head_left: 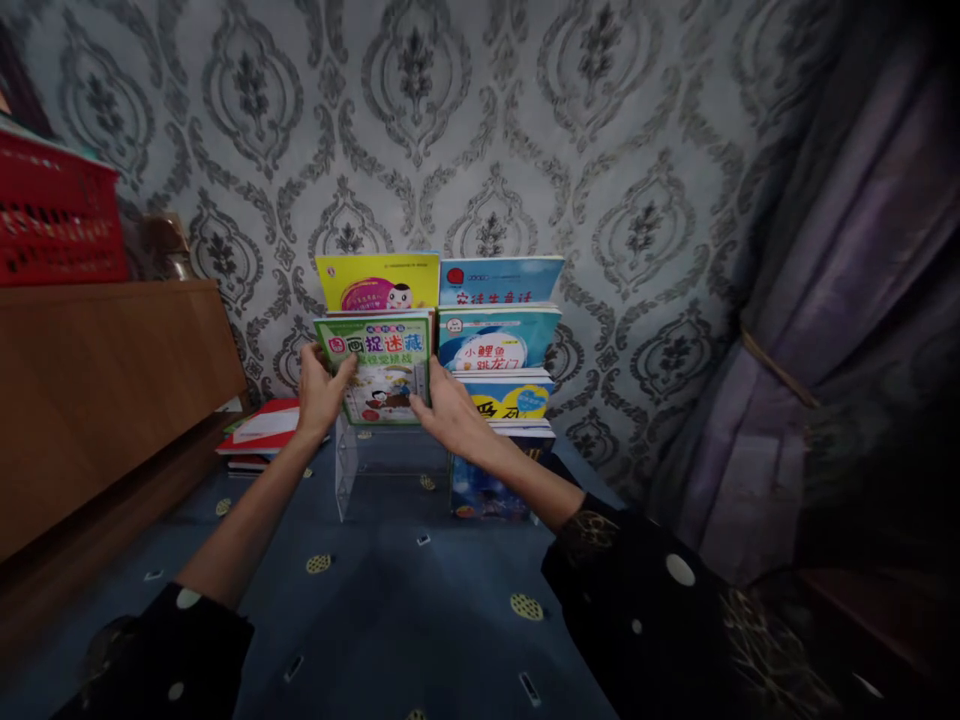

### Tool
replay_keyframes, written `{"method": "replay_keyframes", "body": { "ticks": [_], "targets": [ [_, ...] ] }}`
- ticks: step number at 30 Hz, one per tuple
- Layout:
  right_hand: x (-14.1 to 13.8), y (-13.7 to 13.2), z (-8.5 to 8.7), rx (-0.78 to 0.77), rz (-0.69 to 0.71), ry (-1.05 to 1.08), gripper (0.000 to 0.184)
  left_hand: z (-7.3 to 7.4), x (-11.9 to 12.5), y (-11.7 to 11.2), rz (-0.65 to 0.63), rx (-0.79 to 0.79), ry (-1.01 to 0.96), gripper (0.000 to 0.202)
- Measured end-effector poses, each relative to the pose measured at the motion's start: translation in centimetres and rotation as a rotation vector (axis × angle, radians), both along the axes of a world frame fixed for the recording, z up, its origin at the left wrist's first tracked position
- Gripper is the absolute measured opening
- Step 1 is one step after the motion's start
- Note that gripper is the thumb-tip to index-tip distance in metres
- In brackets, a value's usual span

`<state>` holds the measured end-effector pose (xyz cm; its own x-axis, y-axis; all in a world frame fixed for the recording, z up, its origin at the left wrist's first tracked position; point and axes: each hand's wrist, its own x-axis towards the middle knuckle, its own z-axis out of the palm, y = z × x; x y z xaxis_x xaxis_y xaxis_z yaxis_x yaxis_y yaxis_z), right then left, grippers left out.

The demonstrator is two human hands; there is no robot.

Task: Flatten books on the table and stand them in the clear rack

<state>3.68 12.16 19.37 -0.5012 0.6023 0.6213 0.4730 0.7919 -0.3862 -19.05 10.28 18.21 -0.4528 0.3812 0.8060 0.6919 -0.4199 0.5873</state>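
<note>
My left hand (324, 392) and my right hand (450, 405) grip a green-bordered picture book (379, 385) by its two side edges, thumbs on the front cover. The book is upright at the left of a clear stepped display rack (345, 475), in front of a yellow book (375, 275). To the right, blue and teal books (501, 275) stand in tiers, with a blue-and-yellow book (517, 400) lower down. A dark blue book (487, 485) fills the lowest right tier, partly behind my right forearm. The fingers behind the green book are hidden.
A dark blue patterned cloth (420, 610) covers the surface under the rack. Left of it lies a stack of red and white books (262, 432). A wooden cabinet (112, 390) with a red basket (60, 210) stands at the left; a purple curtain (772, 420) hangs at the right.
</note>
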Motion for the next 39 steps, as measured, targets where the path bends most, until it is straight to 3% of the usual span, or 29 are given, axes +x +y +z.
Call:
{"method": "replay_keyframes", "body": {
  "ticks": [4,11,19,28,39],
  "targets": [
    [0.3,-0.6,-0.5,-0.027,-0.021,0.014,0.068,0.1,0.3,-0.3,0.046,-0.009,0.061,0.050],
    [0.5,-0.2,-0.3,0.008,-0.026,0.078,0.065,0.3,1.1,-0.5,-0.070,-0.095,0.050,0.038],
    [-0.3,-0.1,1.2,-0.198,-0.022,0.151,0.066,0.3,1.1,-0.3,-0.064,-0.129,0.033,0.041],
    [-1.3,-0.3,0.5,-0.624,0.201,0.458,0.052,0.2,0.7,0.2,-0.069,-0.146,0.024,0.043],
    [-1.2,-1.0,0.5,-0.694,0.277,0.525,0.058,0.2,0.4,0.5,-0.090,-0.145,0.028,0.041]
  ]
}}
